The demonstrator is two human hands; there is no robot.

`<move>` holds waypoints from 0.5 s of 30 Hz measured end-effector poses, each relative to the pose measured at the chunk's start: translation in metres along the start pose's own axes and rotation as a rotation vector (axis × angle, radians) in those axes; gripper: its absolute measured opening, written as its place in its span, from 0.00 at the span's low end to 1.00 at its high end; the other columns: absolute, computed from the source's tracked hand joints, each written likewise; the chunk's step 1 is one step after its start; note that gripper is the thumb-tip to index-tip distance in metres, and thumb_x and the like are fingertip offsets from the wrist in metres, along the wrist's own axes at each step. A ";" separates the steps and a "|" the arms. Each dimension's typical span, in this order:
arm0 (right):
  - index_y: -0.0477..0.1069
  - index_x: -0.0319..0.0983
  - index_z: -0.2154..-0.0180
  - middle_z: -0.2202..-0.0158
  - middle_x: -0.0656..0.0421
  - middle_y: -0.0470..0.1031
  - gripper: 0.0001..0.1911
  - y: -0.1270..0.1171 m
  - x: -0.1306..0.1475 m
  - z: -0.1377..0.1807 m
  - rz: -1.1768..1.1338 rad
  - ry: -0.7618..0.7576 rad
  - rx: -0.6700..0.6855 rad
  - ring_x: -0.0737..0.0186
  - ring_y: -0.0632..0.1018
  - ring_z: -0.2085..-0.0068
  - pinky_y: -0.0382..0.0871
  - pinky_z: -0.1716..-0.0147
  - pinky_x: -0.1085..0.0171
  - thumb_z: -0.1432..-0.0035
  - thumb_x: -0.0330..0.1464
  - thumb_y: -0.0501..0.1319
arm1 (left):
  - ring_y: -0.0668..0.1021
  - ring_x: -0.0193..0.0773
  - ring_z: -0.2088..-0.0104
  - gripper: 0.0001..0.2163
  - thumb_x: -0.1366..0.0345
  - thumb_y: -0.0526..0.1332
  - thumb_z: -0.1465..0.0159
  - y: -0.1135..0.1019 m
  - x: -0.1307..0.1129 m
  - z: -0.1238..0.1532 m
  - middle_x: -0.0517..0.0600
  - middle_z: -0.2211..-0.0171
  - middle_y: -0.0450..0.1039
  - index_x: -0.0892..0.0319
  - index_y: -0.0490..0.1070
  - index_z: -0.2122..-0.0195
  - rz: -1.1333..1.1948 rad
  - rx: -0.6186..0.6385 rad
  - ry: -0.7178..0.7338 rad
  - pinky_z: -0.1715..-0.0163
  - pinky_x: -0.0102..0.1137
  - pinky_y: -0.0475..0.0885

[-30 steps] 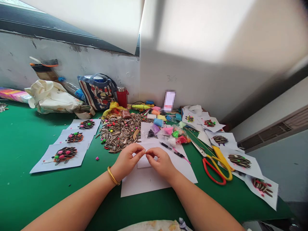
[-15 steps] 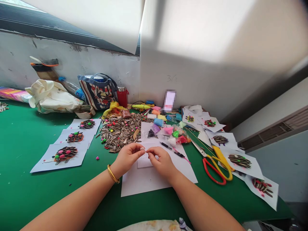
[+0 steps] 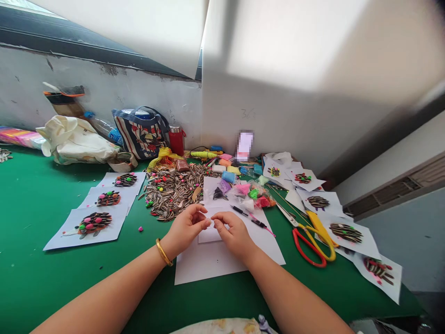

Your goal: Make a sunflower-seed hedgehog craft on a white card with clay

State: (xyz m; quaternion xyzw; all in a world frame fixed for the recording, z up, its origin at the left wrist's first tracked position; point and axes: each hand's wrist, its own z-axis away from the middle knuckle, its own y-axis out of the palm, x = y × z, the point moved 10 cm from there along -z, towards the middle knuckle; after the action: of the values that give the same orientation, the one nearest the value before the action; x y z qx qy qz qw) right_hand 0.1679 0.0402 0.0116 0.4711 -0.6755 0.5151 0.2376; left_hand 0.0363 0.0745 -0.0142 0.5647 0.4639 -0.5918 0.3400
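My left hand (image 3: 187, 227), with a gold bangle at its wrist, and my right hand (image 3: 232, 232) meet over the white paper (image 3: 222, 266). Between their fingertips is a small white lump of modelling clay (image 3: 210, 223), pinched from both sides and partly hidden. Under the hands lies a smaller white sheet (image 3: 208, 238), mostly covered by them. Just behind the hands are bagged lumps of coloured clay (image 3: 243, 189), pink, green, red, white and black among them. Two black pens (image 3: 259, 223) rest to the right of my right hand.
Striped sunflower seeds (image 3: 174, 192) lie heaped at the back left. Scissors (image 3: 309, 241) with red and yellow handles and a yellow cutter (image 3: 320, 227) are on the right. Papers with seed-and-clay hedgehogs flank both sides (image 3: 107, 232). Bags (image 3: 142, 134) and a red flask (image 3: 176, 140) stand along the wall.
The white lump, which showed above the left fingertips, now sits lower between both hands' fingertips. My left fingers have shifted slightly; the arms are almost still.
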 end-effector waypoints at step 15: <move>0.73 0.41 0.68 0.68 0.60 0.75 0.06 0.005 -0.010 -0.003 -0.071 0.067 0.025 0.63 0.74 0.65 0.67 0.64 0.65 0.41 0.32 0.58 | 0.77 0.36 0.65 0.11 0.61 0.63 0.40 0.006 -0.003 0.002 0.48 0.67 0.74 0.57 0.67 0.58 -0.156 0.051 0.076 0.64 0.33 0.73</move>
State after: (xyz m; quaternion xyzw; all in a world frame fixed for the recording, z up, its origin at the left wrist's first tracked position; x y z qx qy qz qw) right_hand 0.1675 0.0472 0.0027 0.4802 -0.6436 0.5302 0.2721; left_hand 0.0418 0.0706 -0.0121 0.5576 0.5038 -0.6062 0.2605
